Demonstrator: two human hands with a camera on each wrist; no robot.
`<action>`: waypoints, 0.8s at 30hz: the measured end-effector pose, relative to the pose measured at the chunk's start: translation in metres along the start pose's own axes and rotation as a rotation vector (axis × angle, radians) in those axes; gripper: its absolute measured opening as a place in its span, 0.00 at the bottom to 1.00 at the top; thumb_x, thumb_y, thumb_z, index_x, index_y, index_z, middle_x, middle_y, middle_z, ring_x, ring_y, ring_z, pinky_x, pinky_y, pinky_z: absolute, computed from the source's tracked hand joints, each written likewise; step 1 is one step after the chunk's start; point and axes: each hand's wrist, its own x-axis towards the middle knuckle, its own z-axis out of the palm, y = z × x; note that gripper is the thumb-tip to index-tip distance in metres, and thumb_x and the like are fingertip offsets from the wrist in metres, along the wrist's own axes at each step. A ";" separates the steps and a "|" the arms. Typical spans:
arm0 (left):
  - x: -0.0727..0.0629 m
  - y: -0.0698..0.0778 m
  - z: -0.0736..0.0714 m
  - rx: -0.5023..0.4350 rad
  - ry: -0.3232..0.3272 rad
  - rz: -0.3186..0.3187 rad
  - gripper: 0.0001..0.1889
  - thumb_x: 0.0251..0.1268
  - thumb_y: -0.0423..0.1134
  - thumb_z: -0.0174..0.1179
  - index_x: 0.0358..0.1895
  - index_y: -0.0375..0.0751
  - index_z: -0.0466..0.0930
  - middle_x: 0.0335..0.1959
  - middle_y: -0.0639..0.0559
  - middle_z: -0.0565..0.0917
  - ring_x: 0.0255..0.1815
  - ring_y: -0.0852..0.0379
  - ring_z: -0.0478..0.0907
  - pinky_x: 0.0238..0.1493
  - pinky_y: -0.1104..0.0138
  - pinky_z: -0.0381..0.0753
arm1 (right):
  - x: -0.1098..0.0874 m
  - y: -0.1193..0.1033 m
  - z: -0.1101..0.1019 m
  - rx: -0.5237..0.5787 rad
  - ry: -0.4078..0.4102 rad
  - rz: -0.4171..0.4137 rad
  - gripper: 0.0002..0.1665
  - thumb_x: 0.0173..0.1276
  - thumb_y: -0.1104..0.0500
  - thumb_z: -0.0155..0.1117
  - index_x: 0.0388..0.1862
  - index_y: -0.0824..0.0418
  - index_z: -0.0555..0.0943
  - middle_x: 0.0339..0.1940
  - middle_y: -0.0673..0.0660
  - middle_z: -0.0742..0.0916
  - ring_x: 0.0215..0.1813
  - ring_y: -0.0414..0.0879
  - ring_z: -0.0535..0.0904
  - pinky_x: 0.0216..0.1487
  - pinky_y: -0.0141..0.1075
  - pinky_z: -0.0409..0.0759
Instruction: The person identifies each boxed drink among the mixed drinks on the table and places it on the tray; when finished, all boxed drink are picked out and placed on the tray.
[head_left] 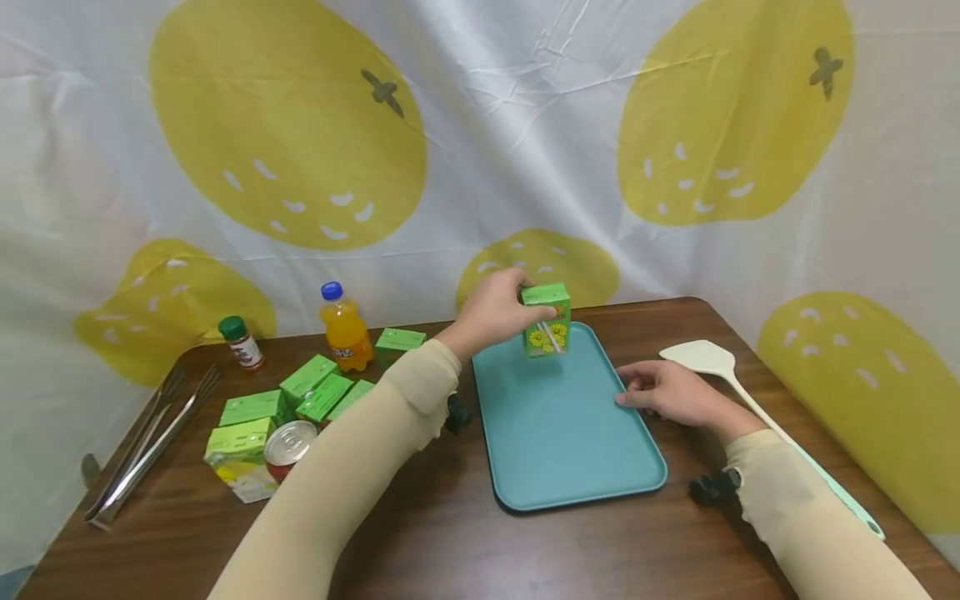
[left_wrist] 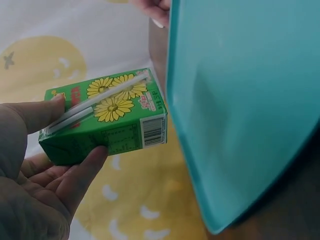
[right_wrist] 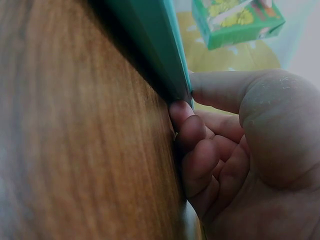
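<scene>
My left hand [head_left: 501, 310] grips a green drink carton [head_left: 547, 329] above the far end of the blue tray [head_left: 570, 450]. Yellow flowers and a white straw show on the carton's front. In the left wrist view, the thumb lies on one face of the carton [left_wrist: 112, 112] and fingers support the opposite side. At the tray's right edge, my right hand [head_left: 671, 392] pinches the rim. The right wrist view has the thumb on top of the tray rim [right_wrist: 177, 55] and curled fingertips [right_wrist: 192, 132] at its underside, close to the wooden table.
Several green cartons [head_left: 251, 407] stand on the left, around a soda can [head_left: 291, 442]. Behind them are an orange drink bottle [head_left: 347, 333] and a green-capped spice jar [head_left: 242, 343]. Metal tongs [head_left: 161, 437] lie far left. A white spatula [head_left: 705, 357] lies right of the tray.
</scene>
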 end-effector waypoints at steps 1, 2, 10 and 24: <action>0.000 -0.002 0.003 -0.010 0.002 -0.006 0.25 0.75 0.52 0.76 0.63 0.39 0.84 0.46 0.50 0.86 0.39 0.53 0.83 0.39 0.61 0.83 | 0.000 -0.001 0.000 -0.002 0.000 0.000 0.40 0.78 0.51 0.76 0.76 0.76 0.77 0.39 0.54 0.86 0.34 0.47 0.81 0.31 0.39 0.79; 0.001 -0.004 0.006 -0.018 0.003 -0.011 0.25 0.75 0.52 0.76 0.63 0.39 0.84 0.46 0.50 0.86 0.39 0.53 0.83 0.39 0.61 0.83 | 0.001 -0.001 0.001 -0.003 0.000 0.004 0.39 0.78 0.51 0.76 0.76 0.75 0.77 0.39 0.54 0.86 0.35 0.47 0.81 0.32 0.38 0.79; 0.008 -0.013 0.030 -0.022 0.031 0.000 0.26 0.75 0.51 0.77 0.65 0.39 0.85 0.47 0.51 0.88 0.37 0.56 0.83 0.37 0.62 0.82 | 0.000 -0.005 0.001 -0.007 -0.015 -0.012 0.41 0.78 0.51 0.76 0.76 0.77 0.76 0.39 0.54 0.86 0.34 0.47 0.80 0.31 0.39 0.78; 0.016 -0.016 0.052 -0.038 0.070 -0.043 0.26 0.76 0.54 0.75 0.67 0.43 0.84 0.49 0.54 0.86 0.40 0.58 0.83 0.42 0.63 0.84 | 0.003 0.000 0.000 -0.011 -0.002 -0.004 0.40 0.77 0.51 0.76 0.76 0.76 0.77 0.37 0.54 0.86 0.33 0.48 0.80 0.31 0.39 0.79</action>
